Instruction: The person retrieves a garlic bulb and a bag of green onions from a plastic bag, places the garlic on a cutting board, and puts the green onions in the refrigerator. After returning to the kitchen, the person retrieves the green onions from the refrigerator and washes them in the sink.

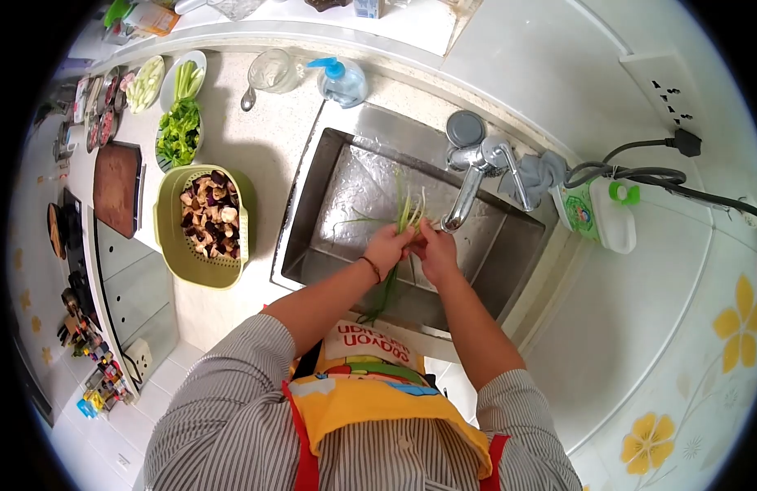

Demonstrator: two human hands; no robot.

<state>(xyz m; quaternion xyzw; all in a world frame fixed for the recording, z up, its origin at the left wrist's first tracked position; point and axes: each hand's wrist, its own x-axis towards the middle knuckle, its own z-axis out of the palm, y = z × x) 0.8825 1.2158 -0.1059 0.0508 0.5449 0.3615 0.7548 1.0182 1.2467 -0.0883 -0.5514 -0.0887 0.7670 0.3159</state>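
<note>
Over the steel sink (354, 188), my left hand (388, 250) is closed round a small bunch of green onions (409, 214). The pale ends point up toward the back of the sink, and the dark green leaves hang down below the hand toward the front edge. My right hand (435, 252) touches the same bunch from the right, its fingers pinched together near the pale stems. The faucet (470, 192) stands just right of and behind both hands.
Left of the sink are a green basket (167, 237) of cut dark and pale pieces, plates of leafy greens (179, 131), a cutting board (116, 188) and a glass bowl (274, 72). A soap bottle (343, 83) stands behind; a white jug (599, 214) and gray cloth (535, 176) are right.
</note>
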